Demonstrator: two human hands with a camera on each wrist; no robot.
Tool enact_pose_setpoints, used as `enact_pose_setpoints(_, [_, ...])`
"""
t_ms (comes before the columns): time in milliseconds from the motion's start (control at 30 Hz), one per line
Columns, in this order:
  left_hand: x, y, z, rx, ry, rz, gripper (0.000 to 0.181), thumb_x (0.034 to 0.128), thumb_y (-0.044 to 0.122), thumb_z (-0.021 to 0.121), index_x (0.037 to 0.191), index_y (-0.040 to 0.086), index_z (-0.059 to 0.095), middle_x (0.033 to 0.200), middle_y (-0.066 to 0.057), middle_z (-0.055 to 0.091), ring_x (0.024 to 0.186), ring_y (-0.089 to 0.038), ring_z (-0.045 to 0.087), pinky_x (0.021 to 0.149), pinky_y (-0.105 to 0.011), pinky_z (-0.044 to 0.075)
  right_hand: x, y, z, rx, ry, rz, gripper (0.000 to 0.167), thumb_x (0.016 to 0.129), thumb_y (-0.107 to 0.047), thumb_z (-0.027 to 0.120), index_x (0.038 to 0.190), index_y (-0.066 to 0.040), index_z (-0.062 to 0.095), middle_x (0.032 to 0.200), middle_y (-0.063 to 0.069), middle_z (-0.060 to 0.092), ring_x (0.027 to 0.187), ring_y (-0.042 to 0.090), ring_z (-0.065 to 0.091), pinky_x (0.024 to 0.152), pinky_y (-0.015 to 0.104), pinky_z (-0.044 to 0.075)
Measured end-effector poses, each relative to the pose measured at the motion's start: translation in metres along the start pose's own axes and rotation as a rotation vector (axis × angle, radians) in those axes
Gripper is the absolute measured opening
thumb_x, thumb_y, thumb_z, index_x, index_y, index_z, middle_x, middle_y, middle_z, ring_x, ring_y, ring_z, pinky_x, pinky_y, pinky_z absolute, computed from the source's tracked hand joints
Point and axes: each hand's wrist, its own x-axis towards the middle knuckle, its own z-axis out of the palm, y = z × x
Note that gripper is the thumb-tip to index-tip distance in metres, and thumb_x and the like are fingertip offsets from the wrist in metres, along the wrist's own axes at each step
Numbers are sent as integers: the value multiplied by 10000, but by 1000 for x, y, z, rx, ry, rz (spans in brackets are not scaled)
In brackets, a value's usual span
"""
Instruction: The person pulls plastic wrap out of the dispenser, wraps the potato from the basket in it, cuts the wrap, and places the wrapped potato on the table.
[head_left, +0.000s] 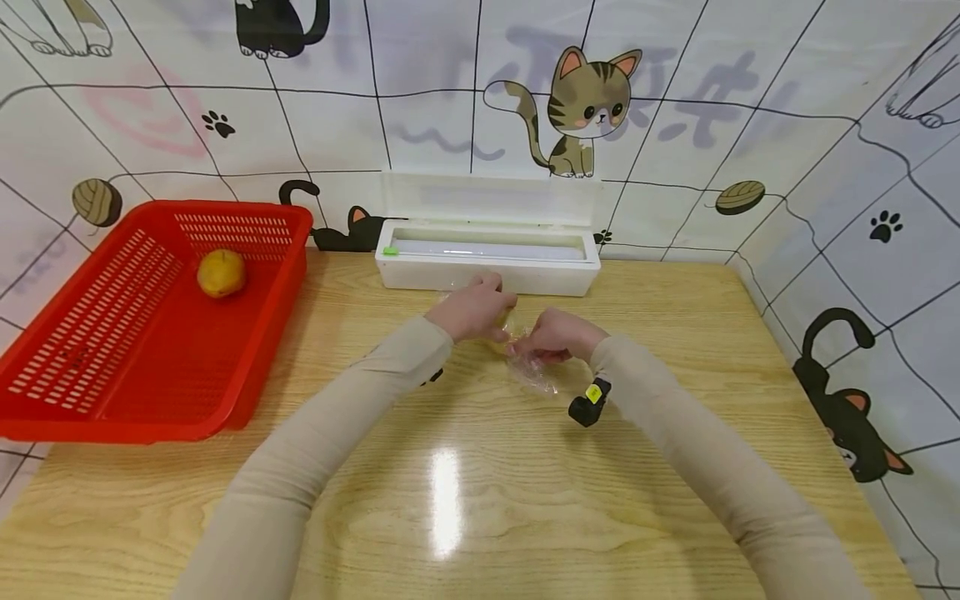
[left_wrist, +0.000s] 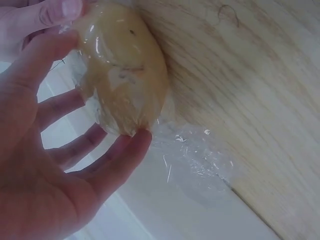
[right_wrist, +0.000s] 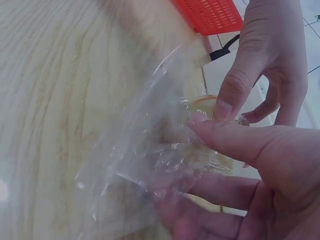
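Note:
A yellow fruit point(left_wrist: 129, 60), its exact kind unclear, is covered in clear plastic wrap. My left hand point(head_left: 472, 308) holds it just above the table, fingers curled along its side in the left wrist view. Close by, my right hand point(head_left: 561, 335) pinches a loose part of the plastic wrap point(right_wrist: 125, 165) between thumb and fingers. That film hangs crumpled and see-through on the near side of the hands. In the head view the hands mostly hide the fruit. Another crumpled bit of wrap sticks out beyond the left fingertips in the left wrist view.
Behind the hands stands a long white wrap dispenser box point(head_left: 487, 281), lid raised, with a green piece point(head_left: 390, 251) at its left end. A red plastic basket point(head_left: 255, 367) at left holds another yellow fruit point(head_left: 221, 273). Cat-patterned cloth walls border the wooden table point(head_left: 360, 508).

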Motion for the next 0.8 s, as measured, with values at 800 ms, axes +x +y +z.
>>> enact_pose_setpoints(800, [6, -22, 0, -187, -43, 151, 530, 856, 259, 751, 1327, 118, 554, 1341, -124, 415, 1176, -300, 406, 980, -406, 372, -4, 26, -2, 305, -272, -179, 198, 984, -94, 524, 1003, 54, 654, 870, 74, 707, 800, 134, 659, 807, 321, 523])
